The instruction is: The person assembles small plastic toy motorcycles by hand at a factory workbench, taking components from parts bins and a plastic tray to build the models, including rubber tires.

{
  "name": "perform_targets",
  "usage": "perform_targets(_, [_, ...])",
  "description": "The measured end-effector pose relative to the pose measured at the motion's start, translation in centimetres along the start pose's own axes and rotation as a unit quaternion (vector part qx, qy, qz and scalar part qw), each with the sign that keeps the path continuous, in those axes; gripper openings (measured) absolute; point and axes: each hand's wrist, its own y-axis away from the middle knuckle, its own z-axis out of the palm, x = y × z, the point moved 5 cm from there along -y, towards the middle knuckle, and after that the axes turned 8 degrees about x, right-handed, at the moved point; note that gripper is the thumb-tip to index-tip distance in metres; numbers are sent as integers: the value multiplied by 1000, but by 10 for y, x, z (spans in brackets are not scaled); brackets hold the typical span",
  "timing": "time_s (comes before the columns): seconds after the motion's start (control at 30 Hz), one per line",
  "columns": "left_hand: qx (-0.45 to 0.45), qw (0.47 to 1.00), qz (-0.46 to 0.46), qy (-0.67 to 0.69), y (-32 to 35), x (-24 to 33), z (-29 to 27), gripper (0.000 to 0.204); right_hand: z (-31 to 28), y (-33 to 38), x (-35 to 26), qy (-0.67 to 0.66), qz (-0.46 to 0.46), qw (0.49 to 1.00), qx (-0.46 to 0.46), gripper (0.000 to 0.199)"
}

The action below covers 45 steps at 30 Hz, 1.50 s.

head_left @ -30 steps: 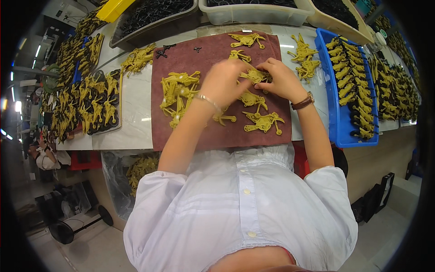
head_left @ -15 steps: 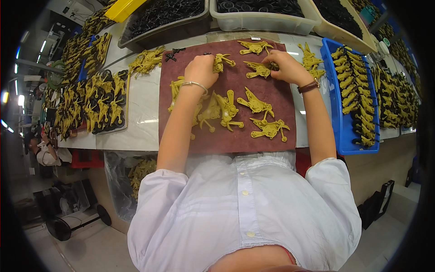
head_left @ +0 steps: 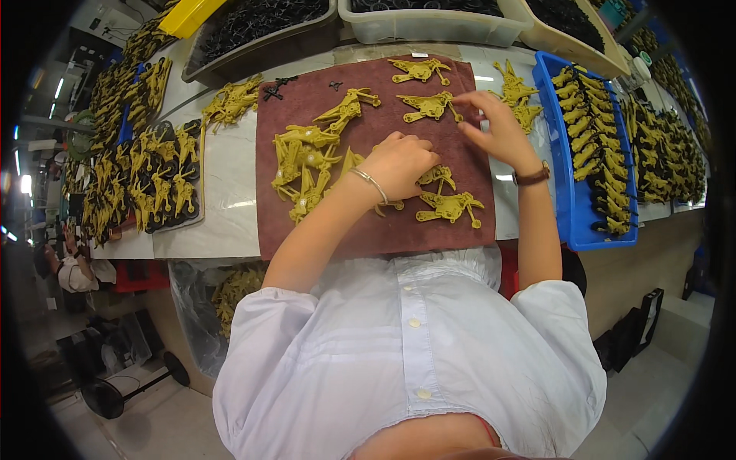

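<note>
Lying on red cloth, maybe to stop scratches, a yellow piece sits by the spread-out right hand; I can't tell if the left hand grips anything.

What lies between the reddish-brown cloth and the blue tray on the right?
In the head view, a few yellow parts lie on the pale tabletop between them.

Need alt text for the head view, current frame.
A person's left hand is at the middle of a red-brown mat strewn with yellow parts; the right hand, open, is beside one near the mat's right edge. A blue tray of yellow-and-black parts stands to the right; tubs of black pieces line the far side.
</note>
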Motion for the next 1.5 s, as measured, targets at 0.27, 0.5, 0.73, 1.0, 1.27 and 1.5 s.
perform_targets(0.27, [-10,1000,-18,14,-3,-10,-10,37,7,93,-52,-31,16,997,-72,63])
perform_targets(0.5, [71,993,-94,-6,-28,-2,-10,42,7,108,-51,-7,-2,998,-60,48])
perform_targets(0.73, [82,990,-113,27,-23,-1,-3,49,7,107,-51,-26,-18,996,-85,33])
perform_targets(1.0, [214,972,-77,67,7,-14,-23,45,8,99,-53,-10,-62,992,-109,34])
perform_targets(1.27, [127,987,-101,18,87,18,-35,22,-4,93,-59,-45,-18,995,-92,36])
perform_targets(1.5, [301,946,-124,18,108,26,-32,12,32,78,-99,-62,-45,996,-43,30])
